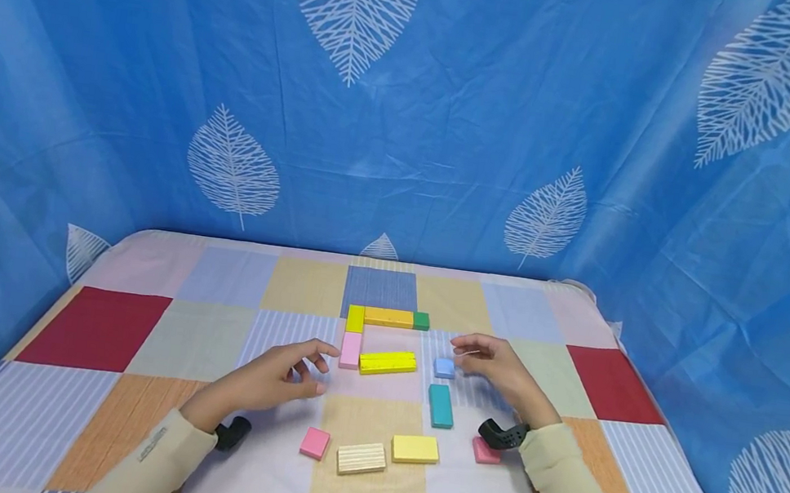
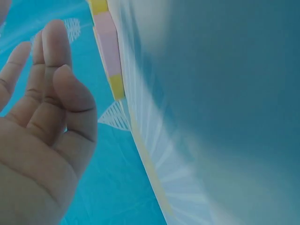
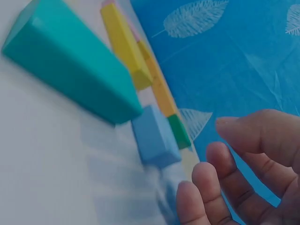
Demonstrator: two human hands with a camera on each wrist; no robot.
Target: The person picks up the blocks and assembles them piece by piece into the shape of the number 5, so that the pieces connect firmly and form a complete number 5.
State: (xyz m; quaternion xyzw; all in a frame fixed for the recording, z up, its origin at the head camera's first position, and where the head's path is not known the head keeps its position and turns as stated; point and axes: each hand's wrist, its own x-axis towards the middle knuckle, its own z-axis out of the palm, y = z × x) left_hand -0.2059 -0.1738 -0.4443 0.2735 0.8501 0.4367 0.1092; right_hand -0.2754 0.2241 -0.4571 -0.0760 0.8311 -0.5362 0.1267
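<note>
The small blue block (image 1: 444,368) lies just beside my right hand (image 1: 494,367), whose fingers bend loosely around nothing; my left hand (image 1: 275,376), relaxed and holding nothing, is near the light pink block (image 1: 350,350); I judge this a reach or release in arranging blocks, the next move calling for a light pinch; the teal block (image 1: 441,406) crowds its near edge; open patchwork cloth (image 1: 431,346) stretches toward the green block (image 1: 421,321).
</note>
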